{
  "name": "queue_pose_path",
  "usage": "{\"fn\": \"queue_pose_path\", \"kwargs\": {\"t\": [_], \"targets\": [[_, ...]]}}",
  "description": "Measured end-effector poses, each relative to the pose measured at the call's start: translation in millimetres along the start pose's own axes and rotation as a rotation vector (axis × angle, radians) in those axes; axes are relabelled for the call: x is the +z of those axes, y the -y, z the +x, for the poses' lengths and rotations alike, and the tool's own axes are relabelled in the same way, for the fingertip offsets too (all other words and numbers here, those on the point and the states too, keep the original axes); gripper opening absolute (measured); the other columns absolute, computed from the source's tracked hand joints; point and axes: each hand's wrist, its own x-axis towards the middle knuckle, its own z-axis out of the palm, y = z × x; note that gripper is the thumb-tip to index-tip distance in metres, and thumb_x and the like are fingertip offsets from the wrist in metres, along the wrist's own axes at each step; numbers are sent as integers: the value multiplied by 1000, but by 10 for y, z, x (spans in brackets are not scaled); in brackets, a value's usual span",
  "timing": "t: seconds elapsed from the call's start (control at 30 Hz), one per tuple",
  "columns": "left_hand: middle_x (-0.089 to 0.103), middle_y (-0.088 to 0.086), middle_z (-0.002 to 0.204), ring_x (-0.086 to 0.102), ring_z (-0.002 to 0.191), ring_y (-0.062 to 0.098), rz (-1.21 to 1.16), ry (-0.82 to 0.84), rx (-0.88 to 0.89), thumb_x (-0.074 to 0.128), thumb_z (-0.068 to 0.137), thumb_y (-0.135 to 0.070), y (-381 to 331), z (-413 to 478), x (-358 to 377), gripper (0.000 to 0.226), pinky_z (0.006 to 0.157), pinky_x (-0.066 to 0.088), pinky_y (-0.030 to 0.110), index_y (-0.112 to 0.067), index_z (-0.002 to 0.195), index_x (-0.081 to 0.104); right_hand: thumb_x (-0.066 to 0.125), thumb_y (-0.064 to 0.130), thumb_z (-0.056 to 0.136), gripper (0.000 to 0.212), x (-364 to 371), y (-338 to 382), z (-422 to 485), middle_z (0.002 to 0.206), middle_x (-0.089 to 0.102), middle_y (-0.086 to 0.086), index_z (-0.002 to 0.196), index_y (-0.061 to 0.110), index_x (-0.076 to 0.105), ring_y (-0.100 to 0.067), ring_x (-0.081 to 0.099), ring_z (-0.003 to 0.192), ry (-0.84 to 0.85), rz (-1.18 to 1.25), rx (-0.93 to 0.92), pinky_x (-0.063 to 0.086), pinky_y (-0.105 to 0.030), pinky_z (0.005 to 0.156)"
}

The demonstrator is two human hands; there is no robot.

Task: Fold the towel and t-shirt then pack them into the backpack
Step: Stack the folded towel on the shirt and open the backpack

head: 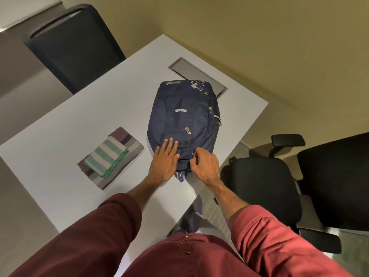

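Note:
A navy backpack [182, 116] lies flat on the white table [83, 108], its top end toward me and its zips closed as far as I can see. My left hand [164, 159] presses flat on the near end of the bag with straight fingers. Beside it, my right hand [203, 163] pinches a zip pull at the bag's near right edge. To the left lies a folded t-shirt [131, 145] with purple and grey stripes, and a folded green-and-white striped towel [105, 156] rests on top of it.
A black chair back [73, 47] stands beyond the table's far left side. A black office chair [265, 188] with armrests sits close on the right. A grey cable hatch [196, 73] is set into the table just behind the backpack.

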Motion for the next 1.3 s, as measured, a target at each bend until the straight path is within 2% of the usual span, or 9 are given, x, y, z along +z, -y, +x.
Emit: {"fn": "queue_pose_path", "kwargs": {"t": [0.33, 0.43, 0.5, 0.6, 0.73, 0.83, 0.93, 1.13, 1.3], "targets": [[-10, 1, 181, -4, 168, 20, 5, 9, -20, 20, 119, -39, 336, -318, 105, 63, 137, 12, 45, -19, 172, -7, 49, 33, 106, 21, 328, 461, -143, 102, 69, 0, 107, 15, 59, -22, 64, 93, 109, -64, -181, 50, -40, 83], [20, 7, 177, 20, 165, 24, -143, -128, -118, 35, 117, -37, 325, -411, 126, 58, 134, 19, 41, -15, 169, 21, 53, 40, 105, 26, 288, 436, -95, 100, 69, 1, 104, 15, 61, -21, 64, 92, 122, -65, -207, 50, -41, 82], [39, 8, 164, 34, 157, 27, -184, -218, -139, 45, 113, -35, 283, -435, 131, 47, 129, 26, 40, -12, 154, 43, 53, 43, 106, 29, 229, 370, -60, 99, 69, 1, 103, 15, 64, -20, 63, 93, 88, -75, -228, 49, -41, 84], [36, 7, 163, 21, 163, 26, -111, -223, -123, 46, 111, -44, 174, -383, 129, 43, 131, 20, 47, -14, 141, 52, 51, 32, 106, 23, 119, 283, 35, 104, 66, 1, 113, 15, 66, -20, 61, 97, -27, -115, -257, 45, -39, 85], [17, 2, 177, 2, 168, 21, -44, -145, -156, 36, 111, -58, 4, -303, 75, 61, 136, 9, 49, -21, 158, 47, 53, 29, 96, 33, -22, 274, 225, 123, 59, 6, 128, 22, 60, -19, 52, 112, 69, -291, -304, 39, -38, 96], [10, 0, 179, 2, 168, 21, -41, -140, -212, 35, 114, -51, -65, -268, 84, 55, 136, 11, 46, -21, 158, 50, 53, 33, 97, 39, -61, 246, 321, 133, 59, 7, 134, 26, 59, -17, 48, 125, 191, -355, -393, 35, -40, 107], [12, -1, 180, 8, 168, 20, -64, -162, -203, 42, 114, -41, -83, -249, 86, 42, 135, 17, 41, -18, 139, 67, 49, 35, 103, 37, -46, 178, 354, 138, 58, 7, 137, 26, 61, -16, 47, 131, 250, -392, -448, 32, -41, 113], [29, 2, 174, 29, 161, 19, 0, -187, -159, 39, 115, -30, -45, -262, 35, 35, 128, 30, 34, -14, 137, 61, 44, 32, 109, 34, -45, 118, 384, 136, 57, 8, 137, 27, 62, -16, 49, 129, 243, -432, -482, 33, -39, 110], [56, 17, 155, 54, 146, 34, -8, -391, -107, 53, 108, -9, 129, -354, -5, 24, 117, 46, 47, -1, 123, 70, 39, 33, 111, 33, -59, 110, 390, 134, 57, 5, 135, 24, 59, -18, 50, 125, 218, -419, -459, 33, -40, 109]]}}
